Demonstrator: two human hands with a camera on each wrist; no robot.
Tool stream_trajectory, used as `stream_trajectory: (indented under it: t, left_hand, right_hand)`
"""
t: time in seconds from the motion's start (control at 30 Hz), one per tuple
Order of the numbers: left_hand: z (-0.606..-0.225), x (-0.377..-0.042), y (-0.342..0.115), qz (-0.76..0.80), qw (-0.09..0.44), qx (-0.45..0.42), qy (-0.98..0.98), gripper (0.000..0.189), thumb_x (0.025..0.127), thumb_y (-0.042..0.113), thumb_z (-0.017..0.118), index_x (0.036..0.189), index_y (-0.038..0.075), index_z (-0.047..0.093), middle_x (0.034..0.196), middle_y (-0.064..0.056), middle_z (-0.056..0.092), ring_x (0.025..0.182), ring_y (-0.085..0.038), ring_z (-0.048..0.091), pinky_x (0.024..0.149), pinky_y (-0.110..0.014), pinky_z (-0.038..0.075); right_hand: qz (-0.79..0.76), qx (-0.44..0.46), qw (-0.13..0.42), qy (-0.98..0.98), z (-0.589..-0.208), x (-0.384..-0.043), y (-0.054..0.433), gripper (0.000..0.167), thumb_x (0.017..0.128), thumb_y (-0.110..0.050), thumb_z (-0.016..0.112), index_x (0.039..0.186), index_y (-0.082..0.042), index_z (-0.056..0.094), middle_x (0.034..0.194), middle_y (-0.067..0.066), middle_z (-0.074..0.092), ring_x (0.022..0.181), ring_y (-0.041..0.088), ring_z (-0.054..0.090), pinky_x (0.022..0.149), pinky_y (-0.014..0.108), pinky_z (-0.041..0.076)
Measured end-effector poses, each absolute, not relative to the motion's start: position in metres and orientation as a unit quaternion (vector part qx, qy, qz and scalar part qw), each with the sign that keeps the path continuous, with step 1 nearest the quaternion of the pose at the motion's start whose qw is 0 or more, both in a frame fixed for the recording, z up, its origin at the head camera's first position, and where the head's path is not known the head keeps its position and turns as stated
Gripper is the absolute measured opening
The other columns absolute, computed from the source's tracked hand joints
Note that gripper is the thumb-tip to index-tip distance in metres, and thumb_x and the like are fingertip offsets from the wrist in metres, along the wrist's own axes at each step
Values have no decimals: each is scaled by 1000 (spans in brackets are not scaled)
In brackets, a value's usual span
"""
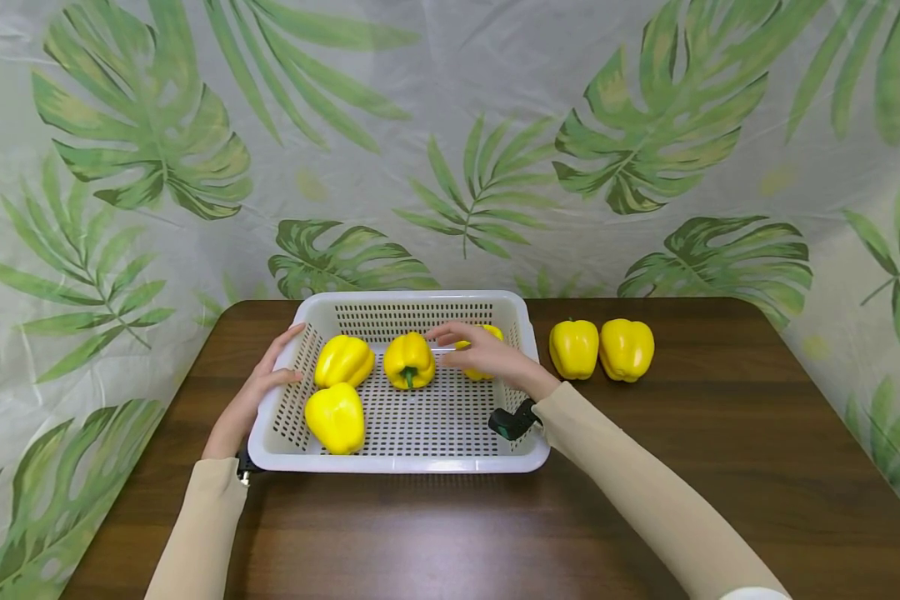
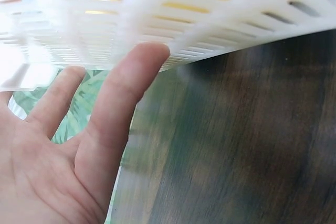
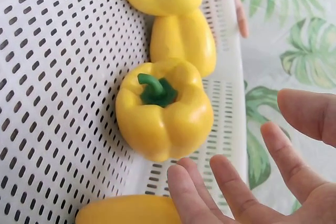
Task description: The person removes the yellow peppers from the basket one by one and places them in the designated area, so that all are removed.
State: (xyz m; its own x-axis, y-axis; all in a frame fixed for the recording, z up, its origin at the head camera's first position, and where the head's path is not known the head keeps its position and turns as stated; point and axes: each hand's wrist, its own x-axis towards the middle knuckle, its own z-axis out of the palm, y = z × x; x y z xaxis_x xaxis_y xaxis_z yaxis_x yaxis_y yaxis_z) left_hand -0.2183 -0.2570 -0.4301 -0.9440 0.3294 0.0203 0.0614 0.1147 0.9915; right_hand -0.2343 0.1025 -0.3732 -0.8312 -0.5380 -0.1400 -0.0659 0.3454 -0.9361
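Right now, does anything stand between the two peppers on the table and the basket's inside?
Yes: the basket's right wall, left of both peppers; the right forearm also crosses it, nearer the camera.

A dark brown tabletop (image 1: 682, 467) with streaky wood grain fills the lower part of the head view, its two far corners rounded and its near part catching a pale sheen. Behind it and along both sides hangs a pale grey-white cloth (image 1: 487, 67), lightly wrinkled, printed all over with greenery. Broad split leaves (image 1: 150, 108) — some with darker green edges — alternate with slender, feathery fronds (image 1: 471, 198), and a few faint yellow blotches (image 1: 311, 184) sit between them. In the left wrist view the grain runs blurred at right; in the right wrist view the printed cloth shows along the right side.
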Motion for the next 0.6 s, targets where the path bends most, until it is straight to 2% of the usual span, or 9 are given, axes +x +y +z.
stream_trajectory:
  t: [0.2,0.4,0.5,0.6]
  left_hand:
    - [-429,-215,-257,649,114,126,741,71,92,6,40,153,30,13,156,-17,6,127,-46,28,86,-56,44]
    - [-428,-214,-257,643,116,121,747,71,93,7,41,153,30,12,156,-16,7,125,-46,31,85,-54,46]
    - [-427,-214,-256,644,115,122,747,71,93,7,41,153,30,12,156,-16,7,124,-45,31,85,-54,45]
    - [-427,-214,-256,642,116,119,749,71,93,8,42,153,31,12,156,-16,8,124,-45,31,85,-54,46]
  right_hand:
    - [-540,-201,218,788,-376,-237,92,45,91,-7,57,135,-2,50,140,22,42,130,39,36,97,45,41]
    - [-527,-187,238,794,-376,-238,80,47,92,-9,58,138,-6,48,144,20,36,131,35,36,97,47,41]
    - [-525,-174,250,795,-376,-238,75,48,92,-10,57,139,-8,47,146,21,33,125,33,42,95,49,43]
    - [-518,-163,256,800,-379,-239,71,49,92,-10,57,140,-10,46,147,19,32,110,29,49,87,44,45]
